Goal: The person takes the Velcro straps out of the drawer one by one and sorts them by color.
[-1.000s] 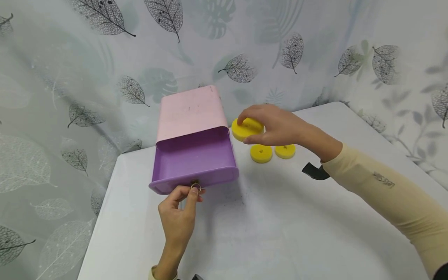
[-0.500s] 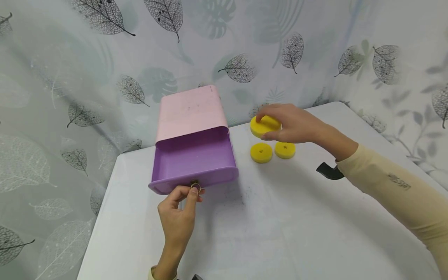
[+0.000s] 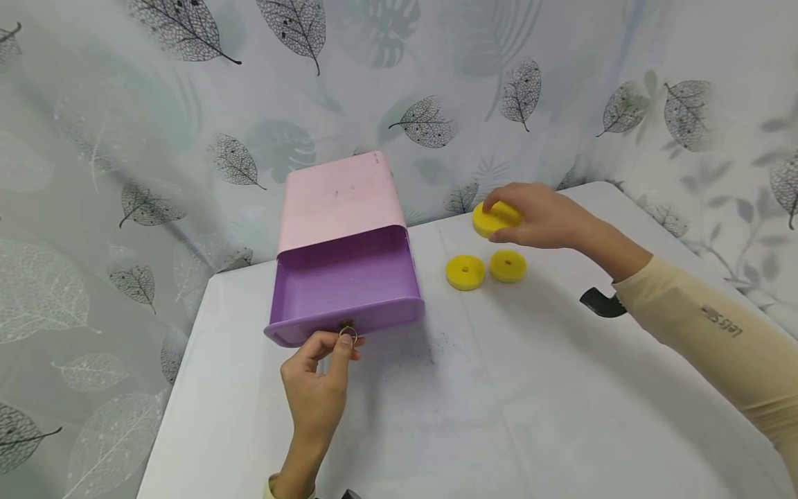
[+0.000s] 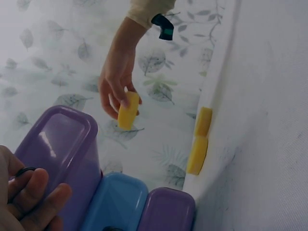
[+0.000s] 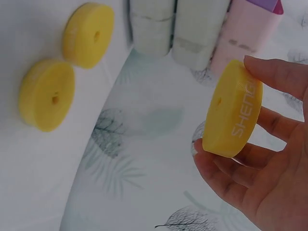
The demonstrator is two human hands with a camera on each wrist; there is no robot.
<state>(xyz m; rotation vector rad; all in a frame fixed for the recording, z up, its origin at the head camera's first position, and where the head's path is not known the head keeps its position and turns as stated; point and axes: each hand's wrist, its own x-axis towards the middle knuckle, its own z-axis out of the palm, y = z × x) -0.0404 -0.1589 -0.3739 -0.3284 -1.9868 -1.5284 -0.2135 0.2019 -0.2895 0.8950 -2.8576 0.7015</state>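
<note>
Yellow, probably light and stiff, the disc (image 5: 233,110) was above the table (image 3: 561,388), the right hand (image 3: 548,216) gripping its rim, seemingly the safest hold; the left hand (image 3: 316,388) pinched the drawer ring (image 3: 349,328)

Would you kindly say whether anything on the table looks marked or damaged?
Dark specks dot the white table near the right corner of the open purple drawer, and dark marks show atop the pink casing; both stand out on pale surfaces. I cannot tell the cause.
</note>
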